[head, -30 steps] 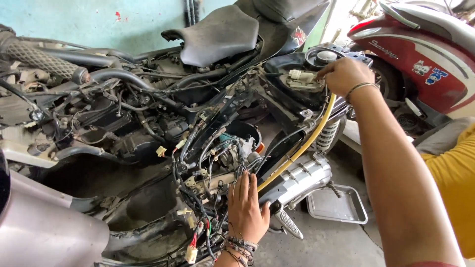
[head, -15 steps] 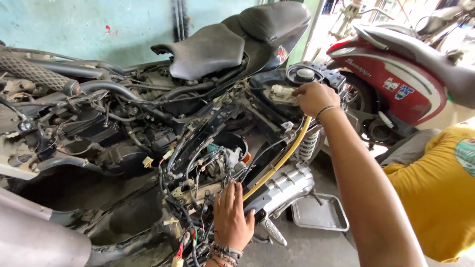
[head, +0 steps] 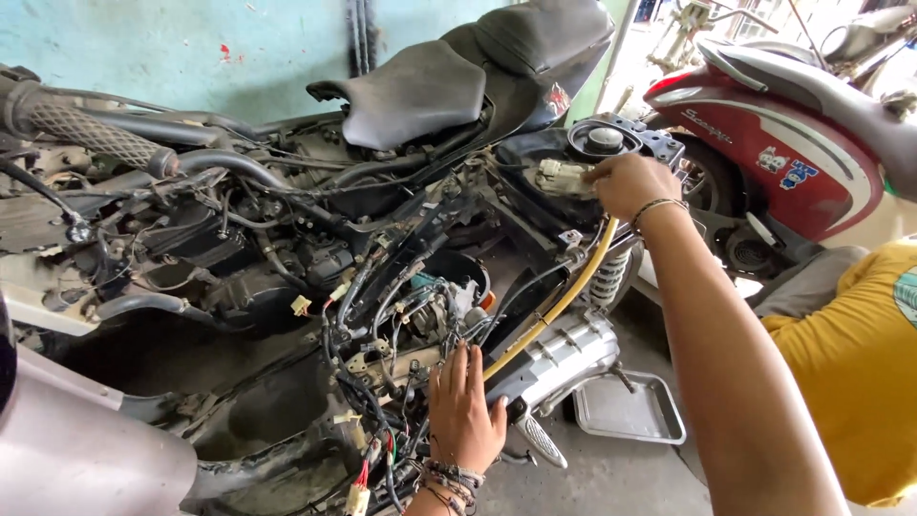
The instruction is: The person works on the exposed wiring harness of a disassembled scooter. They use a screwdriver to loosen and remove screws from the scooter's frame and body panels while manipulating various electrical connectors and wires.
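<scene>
Right hand point(head: 626, 183) holds its grip on the white connector point(head: 562, 176); left hand point(head: 465, 413) lies released, flat on the wire bundle point(head: 382, 382).

1. One view only: a head-worn camera looking down and forward from above the person's arms.
2. It faces the side of a stripped scooter point(head: 382, 287), whose seat point(head: 449, 76) lies toward the top of the frame against a teal wall point(head: 191, 48).
3. Range is close: the left hand point(head: 465, 413) sits at the bottom edge, and the right hand point(head: 632, 183) reaches out at upper right.
4. The right margin takes in a red scooter point(head: 774, 153) and a metal tray point(head: 626, 409) on the floor.
5. No second view exists, so no part of the scene is shared.
</scene>
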